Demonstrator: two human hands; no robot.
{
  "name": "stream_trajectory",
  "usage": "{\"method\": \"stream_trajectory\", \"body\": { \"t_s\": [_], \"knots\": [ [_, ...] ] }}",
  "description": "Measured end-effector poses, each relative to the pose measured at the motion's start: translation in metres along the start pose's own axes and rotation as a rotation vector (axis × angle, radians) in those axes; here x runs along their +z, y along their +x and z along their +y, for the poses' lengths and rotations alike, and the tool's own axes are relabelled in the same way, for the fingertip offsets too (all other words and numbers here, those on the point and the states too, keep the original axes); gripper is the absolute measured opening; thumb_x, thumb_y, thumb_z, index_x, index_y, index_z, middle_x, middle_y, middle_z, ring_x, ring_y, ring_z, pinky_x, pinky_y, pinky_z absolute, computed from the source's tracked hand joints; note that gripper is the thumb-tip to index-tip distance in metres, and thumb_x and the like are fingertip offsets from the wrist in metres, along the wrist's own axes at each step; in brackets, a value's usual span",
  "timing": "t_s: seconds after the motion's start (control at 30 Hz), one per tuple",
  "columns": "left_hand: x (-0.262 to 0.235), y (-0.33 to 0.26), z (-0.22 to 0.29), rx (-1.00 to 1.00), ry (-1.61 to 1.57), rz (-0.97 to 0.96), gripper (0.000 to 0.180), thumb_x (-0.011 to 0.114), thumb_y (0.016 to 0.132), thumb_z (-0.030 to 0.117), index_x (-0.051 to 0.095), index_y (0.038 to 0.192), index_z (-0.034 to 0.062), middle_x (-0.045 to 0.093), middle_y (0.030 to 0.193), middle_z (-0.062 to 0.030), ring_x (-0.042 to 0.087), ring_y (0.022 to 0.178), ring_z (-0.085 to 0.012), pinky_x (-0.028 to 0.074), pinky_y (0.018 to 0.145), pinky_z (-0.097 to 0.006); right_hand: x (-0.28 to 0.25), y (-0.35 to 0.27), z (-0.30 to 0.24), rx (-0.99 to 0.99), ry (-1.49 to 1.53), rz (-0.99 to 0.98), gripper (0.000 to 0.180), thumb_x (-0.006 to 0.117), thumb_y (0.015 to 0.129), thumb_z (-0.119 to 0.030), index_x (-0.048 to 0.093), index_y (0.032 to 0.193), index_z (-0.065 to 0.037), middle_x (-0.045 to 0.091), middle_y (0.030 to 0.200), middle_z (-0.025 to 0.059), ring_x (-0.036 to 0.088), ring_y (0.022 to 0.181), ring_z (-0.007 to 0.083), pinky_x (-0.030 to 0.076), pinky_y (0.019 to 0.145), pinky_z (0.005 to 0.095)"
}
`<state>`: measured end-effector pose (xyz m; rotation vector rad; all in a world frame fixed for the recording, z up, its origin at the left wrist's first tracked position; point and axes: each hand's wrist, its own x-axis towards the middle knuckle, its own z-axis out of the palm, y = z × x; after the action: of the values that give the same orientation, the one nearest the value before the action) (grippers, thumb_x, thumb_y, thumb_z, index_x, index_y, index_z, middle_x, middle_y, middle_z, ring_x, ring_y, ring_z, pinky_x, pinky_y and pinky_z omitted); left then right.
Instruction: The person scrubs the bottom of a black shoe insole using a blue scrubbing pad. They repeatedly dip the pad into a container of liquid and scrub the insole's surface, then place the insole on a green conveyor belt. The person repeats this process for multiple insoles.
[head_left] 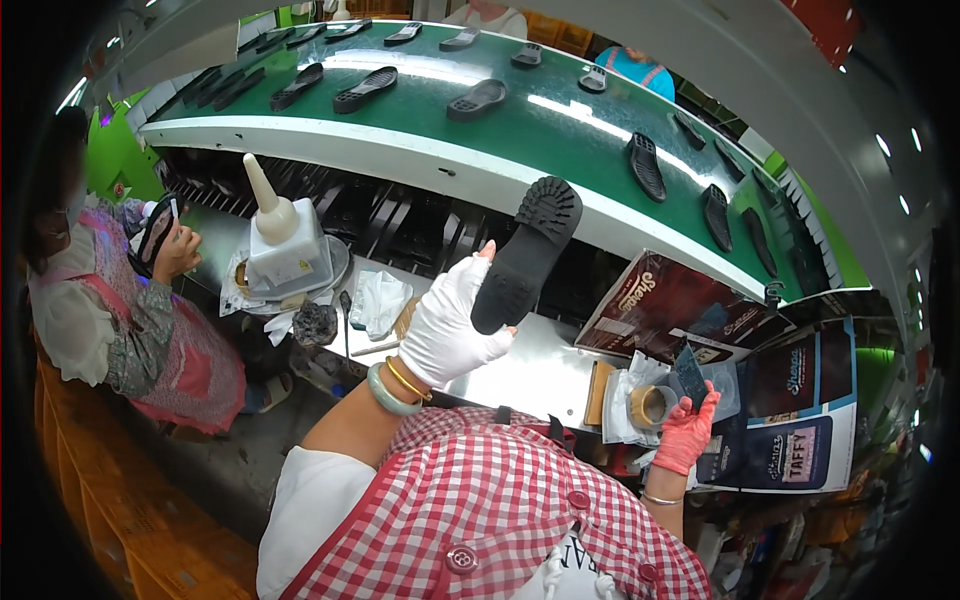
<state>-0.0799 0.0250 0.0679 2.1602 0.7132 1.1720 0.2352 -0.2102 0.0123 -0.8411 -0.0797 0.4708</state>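
One black shoe sole [527, 255] in front of me, frame centre, long axis slanting lower left to upper right, rounded lugged end pointing up-right. White-gloved left hand [450, 328] grips its lower end. Red-gloved right hand [688, 428], lower right of frame, pinches a dark flat piece [689, 370], top leaning left.

Wears red/wht chkd apron [480, 510], wht L glove [443, 328], red R glove [687, 434], bangles [383, 394].
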Motion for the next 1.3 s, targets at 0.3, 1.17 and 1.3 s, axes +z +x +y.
{"method": "stream_trajectory", "body": {
  "t_s": [0.3,1.17,1.3],
  "knots": [
    [-0.011,0.047,-0.022,-0.383,-2.011,-0.306,0.070,0.058,0.083,0.036,0.038,0.135,-0.0059,0.048,0.129,-0.0267,0.062,0.095,-0.0368,0.058,0.076,-0.043,0.007,0.008,0.015,-0.036,0.010,0.027,0.036,0.057,0.093,-0.037,0.054,0.119,-0.012,0.063,0.088,-0.0007,0.057,0.059,0.0064,0.043,0.045,0.0172],
    [0.032,0.147,-0.031,-0.322,-2.075,-0.473,0.071,0.059,0.080,0.040,0.041,0.136,0.0011,0.048,0.130,-0.0228,0.055,0.087,-0.0329,0.050,0.069,-0.038,-0.012,-0.016,0.015,-0.187,0.008,0.280,0.035,0.058,0.093,-0.035,0.055,0.116,-0.009,0.055,0.076,-0.0019,0.048,0.057,0.0055,0.037,0.045,0.0168],
    [0.039,0.176,-0.034,-0.351,-2.017,-0.451,0.064,0.055,0.082,0.042,0.045,0.134,0.0054,0.053,0.126,-0.0204,0.057,0.091,-0.0307,0.049,0.066,-0.037,-0.008,-0.011,0.020,-0.196,-0.013,0.295,0.036,0.059,0.093,-0.035,0.054,0.116,-0.008,0.054,0.076,-0.0016,0.047,0.055,0.0059,0.037,0.045,0.0172]
  ]
}}
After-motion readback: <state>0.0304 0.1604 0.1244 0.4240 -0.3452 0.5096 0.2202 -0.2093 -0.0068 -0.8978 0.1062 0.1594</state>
